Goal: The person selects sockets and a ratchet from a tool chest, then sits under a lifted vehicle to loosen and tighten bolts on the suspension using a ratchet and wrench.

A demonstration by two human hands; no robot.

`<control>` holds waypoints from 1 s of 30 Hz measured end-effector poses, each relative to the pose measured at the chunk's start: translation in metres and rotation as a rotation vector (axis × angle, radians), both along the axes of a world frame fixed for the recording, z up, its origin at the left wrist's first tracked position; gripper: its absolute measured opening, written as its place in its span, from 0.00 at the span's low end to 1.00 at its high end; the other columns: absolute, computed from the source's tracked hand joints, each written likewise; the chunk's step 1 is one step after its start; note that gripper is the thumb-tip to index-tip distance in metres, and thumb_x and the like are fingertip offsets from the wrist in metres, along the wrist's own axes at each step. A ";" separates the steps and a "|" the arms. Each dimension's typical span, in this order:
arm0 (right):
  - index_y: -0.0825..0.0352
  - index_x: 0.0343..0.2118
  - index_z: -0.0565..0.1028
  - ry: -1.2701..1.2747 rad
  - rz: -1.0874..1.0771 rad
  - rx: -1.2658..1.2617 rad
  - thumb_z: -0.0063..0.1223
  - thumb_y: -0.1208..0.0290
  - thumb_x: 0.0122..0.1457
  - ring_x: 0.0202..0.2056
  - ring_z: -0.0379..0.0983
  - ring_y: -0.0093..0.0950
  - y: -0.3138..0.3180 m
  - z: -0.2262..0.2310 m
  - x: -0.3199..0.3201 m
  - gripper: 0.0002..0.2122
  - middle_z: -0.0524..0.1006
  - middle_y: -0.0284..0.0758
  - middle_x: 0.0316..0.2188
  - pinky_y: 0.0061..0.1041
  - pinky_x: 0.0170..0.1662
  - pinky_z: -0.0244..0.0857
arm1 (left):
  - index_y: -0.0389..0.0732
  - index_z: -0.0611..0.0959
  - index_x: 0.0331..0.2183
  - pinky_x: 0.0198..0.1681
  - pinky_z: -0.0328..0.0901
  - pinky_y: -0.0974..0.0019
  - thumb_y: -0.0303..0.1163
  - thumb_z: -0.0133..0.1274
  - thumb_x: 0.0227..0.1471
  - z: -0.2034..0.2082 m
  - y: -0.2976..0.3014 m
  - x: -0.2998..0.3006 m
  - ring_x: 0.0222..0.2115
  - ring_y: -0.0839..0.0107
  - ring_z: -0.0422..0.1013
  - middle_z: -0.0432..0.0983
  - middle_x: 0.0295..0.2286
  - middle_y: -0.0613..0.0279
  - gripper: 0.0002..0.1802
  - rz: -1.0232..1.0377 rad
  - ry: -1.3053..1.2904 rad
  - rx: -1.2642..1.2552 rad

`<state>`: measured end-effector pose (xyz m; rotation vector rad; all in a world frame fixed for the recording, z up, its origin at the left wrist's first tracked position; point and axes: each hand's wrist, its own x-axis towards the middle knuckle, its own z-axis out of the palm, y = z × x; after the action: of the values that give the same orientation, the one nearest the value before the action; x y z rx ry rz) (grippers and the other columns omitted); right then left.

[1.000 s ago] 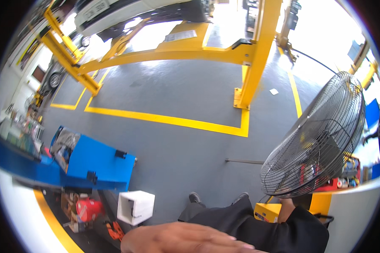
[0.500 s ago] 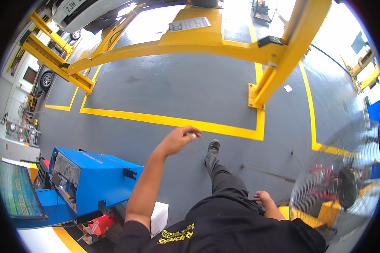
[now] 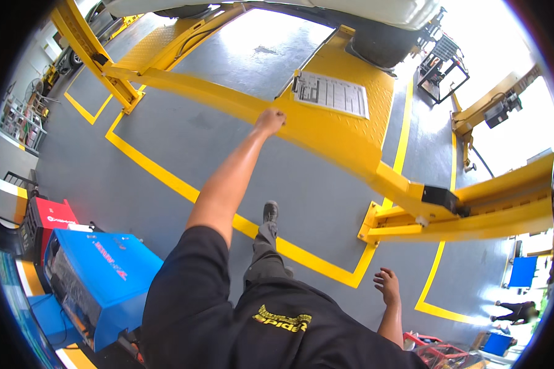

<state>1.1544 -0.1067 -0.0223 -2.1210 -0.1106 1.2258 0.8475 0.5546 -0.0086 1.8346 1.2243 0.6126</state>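
Observation:
My left hand (image 3: 270, 121) reaches forward, its fingers curled closed close to the yellow crossbeam (image 3: 240, 106) of a car lift. Whatever may be inside those fingers is hidden; I cannot tell whether they touch the beam. Just to the right of that hand, a printed sheet (image 3: 331, 95), apparently on a clipboard, lies on the yellow lift platform (image 3: 357, 135). My right hand (image 3: 386, 286) hangs low on the right, fingers loosely apart and holding nothing. A white car (image 3: 381, 11) stands on the lift, one dark tyre (image 3: 383, 48) resting on the platform.
A lift post (image 3: 505, 203) rises at the right, bolted to the grey floor with painted yellow lines. At the lower left stand a blue machine (image 3: 108, 264) and a red cabinet (image 3: 52, 221). Another person (image 3: 518, 312) is at the far right. A black metal frame (image 3: 443, 77) stands beyond the platform.
I have stepped forward to the lift, and the sheet is now much nearer. My left arm has stretched out toward the crossbeam. The blue machine has shifted toward the lower left of view.

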 end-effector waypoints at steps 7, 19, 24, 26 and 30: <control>0.62 0.56 0.71 0.157 -0.064 -0.170 0.49 0.62 0.67 0.42 0.80 0.37 0.095 -0.038 0.008 0.17 0.80 0.39 0.43 0.40 0.44 0.74 | 0.38 0.84 0.51 0.61 0.68 0.53 0.44 0.54 0.57 -0.077 0.225 0.120 0.54 0.45 0.75 0.80 0.52 0.46 0.26 0.317 0.305 -0.044; 0.67 0.56 0.74 0.190 0.444 -0.359 0.51 0.66 0.70 0.49 0.79 0.36 0.344 0.009 0.082 0.16 0.81 0.40 0.49 0.35 0.53 0.73 | 0.37 0.89 0.41 0.36 0.75 0.54 0.50 0.63 0.56 -0.046 0.298 0.062 0.28 0.62 0.80 0.86 0.33 0.56 0.24 0.426 -0.337 -0.396; 0.65 0.53 0.78 0.292 0.730 -0.264 0.54 0.63 0.69 0.49 0.79 0.33 0.386 -0.056 0.109 0.15 0.81 0.40 0.48 0.28 0.53 0.72 | 0.32 0.80 0.50 0.38 0.75 0.57 0.38 0.64 0.55 0.027 0.186 -0.046 0.37 0.62 0.78 0.82 0.37 0.53 0.26 0.504 -0.697 -0.323; 0.65 0.54 0.77 0.281 0.906 -0.352 0.53 0.63 0.69 0.49 0.79 0.33 0.447 -0.063 0.101 0.15 0.81 0.40 0.48 0.29 0.52 0.72 | 0.34 0.77 0.54 0.37 0.76 0.58 0.35 0.62 0.57 0.036 0.107 -0.114 0.39 0.64 0.78 0.80 0.42 0.52 0.26 0.683 -0.850 -0.203; 0.64 0.56 0.76 0.251 1.144 -0.363 0.52 0.64 0.69 0.48 0.79 0.33 0.527 -0.067 0.038 0.16 0.81 0.41 0.49 0.30 0.51 0.72 | 0.35 0.73 0.57 0.41 0.77 0.57 0.36 0.59 0.59 0.076 -0.070 -0.264 0.42 0.64 0.79 0.79 0.43 0.55 0.28 1.134 -1.000 -0.082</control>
<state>1.1919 0.4198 -0.0891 -2.1816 -1.1898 2.2637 0.5831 0.4845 0.0675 0.3857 1.3782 1.7588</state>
